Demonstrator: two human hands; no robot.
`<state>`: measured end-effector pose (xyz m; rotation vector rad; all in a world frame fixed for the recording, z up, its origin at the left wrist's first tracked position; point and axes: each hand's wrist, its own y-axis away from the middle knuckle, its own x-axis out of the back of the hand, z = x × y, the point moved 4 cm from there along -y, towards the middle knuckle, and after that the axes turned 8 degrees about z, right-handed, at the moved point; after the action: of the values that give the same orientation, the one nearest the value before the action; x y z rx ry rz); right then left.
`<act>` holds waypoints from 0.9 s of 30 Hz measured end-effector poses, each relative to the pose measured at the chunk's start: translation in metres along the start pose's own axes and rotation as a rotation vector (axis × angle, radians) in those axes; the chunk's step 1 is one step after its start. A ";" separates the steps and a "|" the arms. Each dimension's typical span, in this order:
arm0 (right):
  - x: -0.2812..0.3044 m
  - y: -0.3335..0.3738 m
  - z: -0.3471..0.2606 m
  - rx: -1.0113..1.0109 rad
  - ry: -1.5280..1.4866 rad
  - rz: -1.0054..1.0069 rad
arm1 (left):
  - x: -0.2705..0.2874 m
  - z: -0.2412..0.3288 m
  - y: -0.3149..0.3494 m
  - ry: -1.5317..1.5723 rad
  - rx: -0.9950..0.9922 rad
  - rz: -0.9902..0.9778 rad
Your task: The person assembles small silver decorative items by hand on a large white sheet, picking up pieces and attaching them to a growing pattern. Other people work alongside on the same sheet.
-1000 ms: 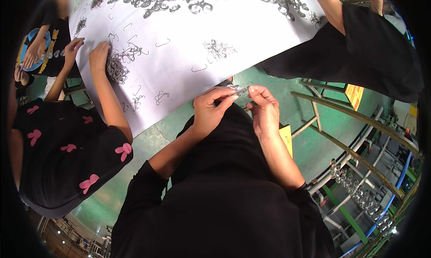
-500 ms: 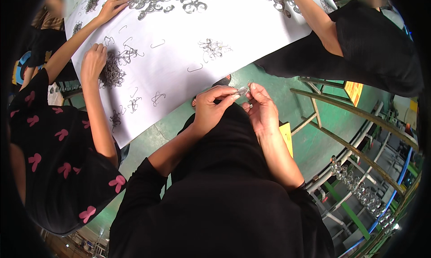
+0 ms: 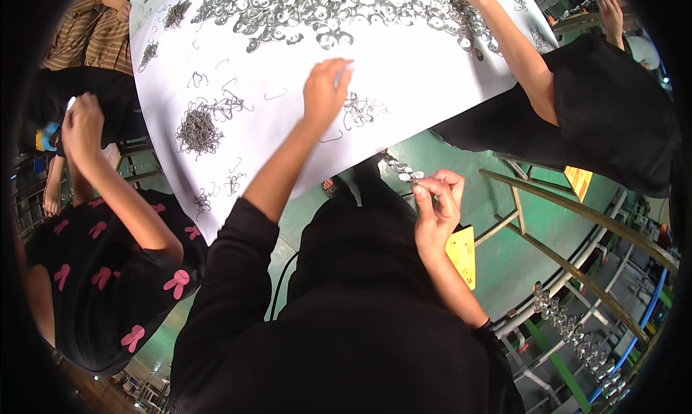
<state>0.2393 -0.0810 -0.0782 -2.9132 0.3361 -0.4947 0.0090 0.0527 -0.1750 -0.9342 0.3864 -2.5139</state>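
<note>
My left hand (image 3: 326, 91) is over the white table, slightly blurred, its bent fingers pointing toward a large heap of round metal discs (image 3: 288, 10). I see nothing clearly held in it. Closer to the table's near edge lies a small pile of thin wire hooks (image 3: 359, 110), just right of my left wrist. Off the table edge, above my lap, my right hand (image 3: 438, 203) pinches the end of a chain of metal discs (image 3: 405, 172). The chain trails away to the upper left, partly blurred.
Denser wire hooks (image 3: 199, 131) lie on the table's left part. A co-worker's arm (image 3: 515, 50) reaches in from the right; another co-worker's raised hand (image 3: 83, 126) is at the left. Metal rails (image 3: 577, 212) and a yellow board (image 3: 461, 257) stand to my right.
My hands were together over my lap; the left has moved up over the table while the right stays back, lower, with the chain. The left co-worker's hands have left the table.
</note>
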 end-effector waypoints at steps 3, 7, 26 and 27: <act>0.000 -0.001 0.008 0.014 0.013 -0.014 | -0.021 -0.019 -0.054 -0.243 -0.110 0.006; -0.001 -0.003 0.010 0.022 0.025 -0.029 | -0.044 -0.029 -0.080 -0.446 -0.105 -0.253; -0.033 0.048 0.001 0.018 0.051 0.014 | 0.078 0.089 0.124 0.745 0.710 -0.495; -0.035 0.051 0.001 0.020 0.062 0.003 | 0.084 0.090 0.128 0.713 0.692 -0.485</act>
<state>0.1975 -0.1210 -0.1003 -2.8822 0.3423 -0.5850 0.0495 -0.1087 -0.1134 0.1804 -0.5654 -3.0097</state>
